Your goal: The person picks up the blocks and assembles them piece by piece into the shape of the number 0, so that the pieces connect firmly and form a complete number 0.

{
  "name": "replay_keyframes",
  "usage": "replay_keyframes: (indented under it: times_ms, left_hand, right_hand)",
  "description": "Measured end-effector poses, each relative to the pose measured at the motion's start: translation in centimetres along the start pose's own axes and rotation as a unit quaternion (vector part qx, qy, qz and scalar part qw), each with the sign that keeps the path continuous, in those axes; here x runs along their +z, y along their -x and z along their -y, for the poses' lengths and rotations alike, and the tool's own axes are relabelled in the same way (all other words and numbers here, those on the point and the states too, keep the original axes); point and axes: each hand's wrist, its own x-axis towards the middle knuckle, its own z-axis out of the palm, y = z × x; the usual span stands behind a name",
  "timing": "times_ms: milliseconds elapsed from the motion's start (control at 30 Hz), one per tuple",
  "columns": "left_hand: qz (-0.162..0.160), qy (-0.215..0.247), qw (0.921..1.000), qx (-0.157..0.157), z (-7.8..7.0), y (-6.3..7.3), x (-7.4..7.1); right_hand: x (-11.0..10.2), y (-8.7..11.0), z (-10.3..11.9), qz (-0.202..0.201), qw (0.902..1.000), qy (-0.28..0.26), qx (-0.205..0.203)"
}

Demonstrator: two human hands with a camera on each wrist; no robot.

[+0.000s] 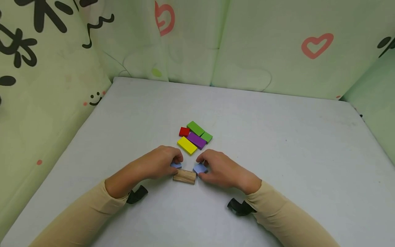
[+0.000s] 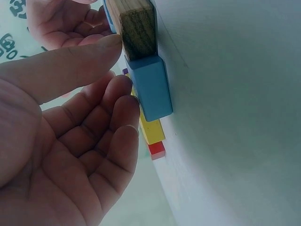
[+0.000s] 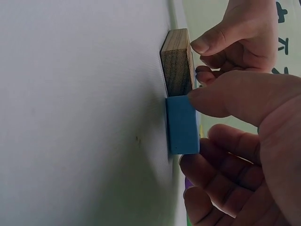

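Observation:
A wooden block with visible grain lies on the white table in front of me. One light-blue block adjoins its left end, a second blue block its right end. My left hand holds the left blue block between thumb and curled fingers, the thumb tip reaching the wooden block's edge. With thumb and fingertips my right hand pinches the right blue block, its thumb at the seam with the wood. In the head view the left hand partly covers its blue block.
Just beyond the hands lie a yellow block, a purple block, a red block, a longer green block and a shorter green block, close together. Patterned pale-green curtains stand around the white table.

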Motion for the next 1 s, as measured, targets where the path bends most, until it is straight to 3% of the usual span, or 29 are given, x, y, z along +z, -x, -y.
replay_keyframes:
  times_ms: [367,1000]
  left_hand:
    - [0.002,0.0,1.0,-0.008,-0.03,-0.1,0.03]
    - [0.002,-0.008,0.9999,0.009,0.29,-0.25,0.06]
  right_hand:
    - [0.03,-0.04,0.13,0.007,0.9999,0.009,0.005]
    - [-0.07,-0.07,0.11,0.009,0.9997,0.025,0.0]
